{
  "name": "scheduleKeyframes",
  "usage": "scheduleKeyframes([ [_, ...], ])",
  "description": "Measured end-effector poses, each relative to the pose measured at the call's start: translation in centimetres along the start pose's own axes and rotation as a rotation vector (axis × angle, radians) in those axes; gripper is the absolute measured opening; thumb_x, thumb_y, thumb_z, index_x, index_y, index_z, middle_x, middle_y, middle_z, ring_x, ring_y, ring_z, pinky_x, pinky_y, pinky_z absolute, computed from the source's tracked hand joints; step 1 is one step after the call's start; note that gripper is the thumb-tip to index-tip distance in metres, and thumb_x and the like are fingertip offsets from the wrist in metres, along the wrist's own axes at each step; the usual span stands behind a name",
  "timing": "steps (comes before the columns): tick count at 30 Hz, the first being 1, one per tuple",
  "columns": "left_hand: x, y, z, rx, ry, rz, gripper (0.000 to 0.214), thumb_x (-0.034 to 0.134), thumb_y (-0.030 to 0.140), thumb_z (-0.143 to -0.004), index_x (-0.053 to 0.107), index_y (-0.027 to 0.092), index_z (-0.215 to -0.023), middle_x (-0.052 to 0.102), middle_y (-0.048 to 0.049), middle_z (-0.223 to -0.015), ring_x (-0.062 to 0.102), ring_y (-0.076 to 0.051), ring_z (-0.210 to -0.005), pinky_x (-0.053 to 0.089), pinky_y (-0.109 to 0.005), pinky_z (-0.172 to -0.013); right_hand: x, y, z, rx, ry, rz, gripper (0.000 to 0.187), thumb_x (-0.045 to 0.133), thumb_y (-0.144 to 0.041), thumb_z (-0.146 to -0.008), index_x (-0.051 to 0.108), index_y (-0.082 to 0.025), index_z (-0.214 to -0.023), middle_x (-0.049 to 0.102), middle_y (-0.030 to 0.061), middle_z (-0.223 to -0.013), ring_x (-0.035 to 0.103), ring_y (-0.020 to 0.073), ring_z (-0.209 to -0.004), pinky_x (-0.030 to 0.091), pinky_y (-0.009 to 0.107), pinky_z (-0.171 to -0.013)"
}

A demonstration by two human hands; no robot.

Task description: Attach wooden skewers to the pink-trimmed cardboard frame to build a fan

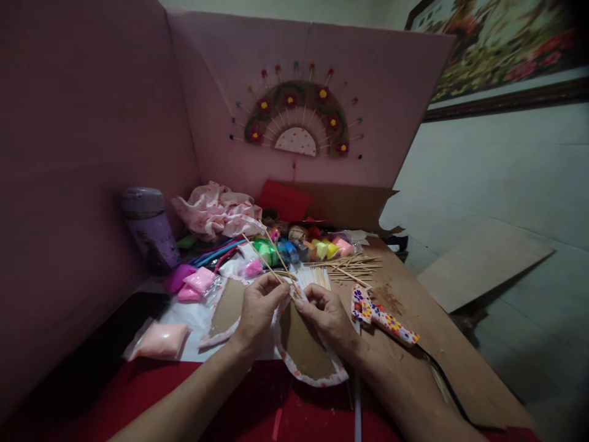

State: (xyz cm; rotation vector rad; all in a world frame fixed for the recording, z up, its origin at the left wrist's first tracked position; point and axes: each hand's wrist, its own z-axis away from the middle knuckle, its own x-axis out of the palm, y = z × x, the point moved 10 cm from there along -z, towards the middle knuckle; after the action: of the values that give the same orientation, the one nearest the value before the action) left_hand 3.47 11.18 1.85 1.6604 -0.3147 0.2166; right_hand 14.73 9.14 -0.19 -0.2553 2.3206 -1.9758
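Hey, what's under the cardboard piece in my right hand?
Red surface shows past its lower edge and a white sheet to its left; anything directly beneath the cardboard piece is covered.

Bare forearms (184, 387), narrower bare wrists (243, 342), two bare hands (257, 310), uncovered fingers (318, 291) and thumbs (307, 310)

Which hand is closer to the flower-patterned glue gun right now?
Right. The right hand is just to the left of the flower-patterned glue gun; the left hand is farther left, beyond the right hand.
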Motion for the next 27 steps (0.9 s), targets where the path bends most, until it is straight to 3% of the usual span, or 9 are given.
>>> scheduleKeyframes([
  [27,-0.16,-0.27,0.14,-0.016,0.008,0.002,0.014,0.068,0.022,-0.060,0.058,0.013,-0.058,0.054,0.0018,-0.055,0.045,-0.008,-0.052,0.035,-0.019,-0.051,0.06,-0.22,0.13,-0.029,-0.001,0.044,0.028,0.061,-0.041,-0.076,0.049,-0.017,-0.069,0.042,-0.0056,-0.057,0.035,0.0074,-0.050,0.027,0.020,-0.046],
])
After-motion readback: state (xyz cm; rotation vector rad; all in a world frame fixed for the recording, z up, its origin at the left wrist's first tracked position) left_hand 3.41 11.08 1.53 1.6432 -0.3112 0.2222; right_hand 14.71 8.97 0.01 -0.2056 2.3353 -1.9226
